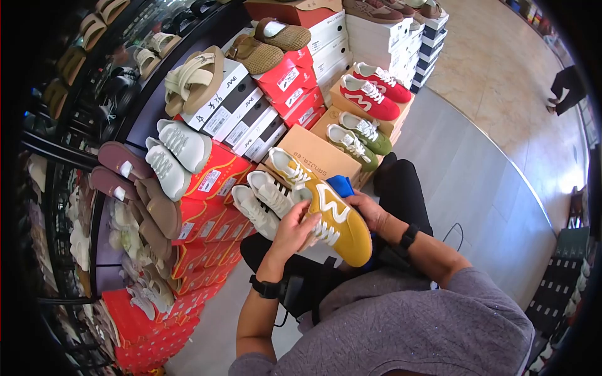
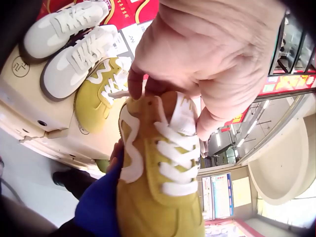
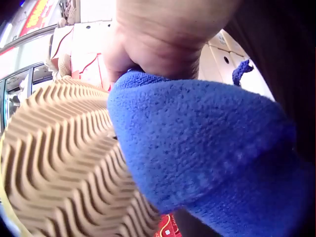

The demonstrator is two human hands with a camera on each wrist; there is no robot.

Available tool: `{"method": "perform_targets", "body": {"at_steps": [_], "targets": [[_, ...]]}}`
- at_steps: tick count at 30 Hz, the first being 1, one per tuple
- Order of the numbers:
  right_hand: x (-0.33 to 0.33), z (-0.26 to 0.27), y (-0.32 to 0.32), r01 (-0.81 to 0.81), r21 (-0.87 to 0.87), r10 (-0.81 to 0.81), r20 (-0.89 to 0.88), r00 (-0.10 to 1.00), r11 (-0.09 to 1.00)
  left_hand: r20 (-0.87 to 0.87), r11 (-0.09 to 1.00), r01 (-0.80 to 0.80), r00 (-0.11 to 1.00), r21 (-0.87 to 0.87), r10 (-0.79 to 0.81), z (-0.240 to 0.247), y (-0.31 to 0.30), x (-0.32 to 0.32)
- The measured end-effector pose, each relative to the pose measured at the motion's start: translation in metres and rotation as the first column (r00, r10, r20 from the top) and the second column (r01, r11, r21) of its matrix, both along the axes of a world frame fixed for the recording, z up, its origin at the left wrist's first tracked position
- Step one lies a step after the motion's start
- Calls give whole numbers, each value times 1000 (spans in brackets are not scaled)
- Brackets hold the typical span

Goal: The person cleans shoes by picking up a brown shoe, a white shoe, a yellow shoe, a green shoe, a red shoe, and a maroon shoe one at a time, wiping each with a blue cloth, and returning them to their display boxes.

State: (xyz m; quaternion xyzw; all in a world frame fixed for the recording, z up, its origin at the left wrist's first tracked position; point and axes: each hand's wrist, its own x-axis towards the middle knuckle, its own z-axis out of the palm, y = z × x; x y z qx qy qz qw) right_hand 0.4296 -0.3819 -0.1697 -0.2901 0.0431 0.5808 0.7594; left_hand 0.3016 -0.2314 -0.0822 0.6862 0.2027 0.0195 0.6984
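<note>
Yellow shoe is sitting between my two hands, above my lap, its toe pointing toward me and its white laces facing up. My left hand is curling partly closed round the collar, thumb on one side and fingers on the other, and is gripping the shoe there, beside the white tongue. My right hand is closing on a blue cloth, bunching it at the other side of the shoe; the cloth is hanging in folds next to the ridged tan sole. I am wearing a black band on each wrist. Just beyond my hands, a second yellow shoe is resting by a tan box, and a pair of pale shoes is standing close to it, nearer my left hand. Green shoes are sitting on tan boxes past the cloth, and red shoes are standing farther back. White shoes are resting on red boxes over to my left.
</note>
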Motion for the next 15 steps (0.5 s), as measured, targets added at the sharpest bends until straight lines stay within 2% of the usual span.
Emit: {"method": "perform_targets", "body": {"at_steps": [1,2,3,7,8,9,10,12,13,14,15], "targets": [[-3,13,-2,26,-68,-22,64,998,997,1,1000,-4,1000,0,4,0,1,0],[-4,20,-3,57,-134,-39,129,991,989,-42,998,61,997,-9,-62,-1,3,-1],[-3,13,-3,71,-129,-51,147,988,989,-85,992,128,988,-21,-129,-3,5,-1],[4,16,-5,91,-131,-54,262,963,987,-143,986,164,977,16,-160,-10,2,-4],[9,18,-5,101,-227,33,520,854,969,-107,992,126,987,29,-122,-16,0,-6],[15,19,-5,138,-314,142,724,675,939,-71,995,88,994,41,-85,-20,-2,-7],[19,26,-3,140,-314,141,721,678,939,-74,995,91,993,40,-88,-21,-3,-8],[24,51,4,349,-213,136,964,230,913,-76,985,106,992,139,-96,-23,-6,-9],[25,64,8,369,-115,87,992,92,922,-79,984,110,992,138,-100,-23,-7,-8],[26,73,11,372,-116,87,992,93,921,-88,976,111,991,187,-96,-23,-8,-7],[28,81,14,303,-99,131,988,-85,948,-96,965,111,991,237,-91,-22,-9,-5]]}}
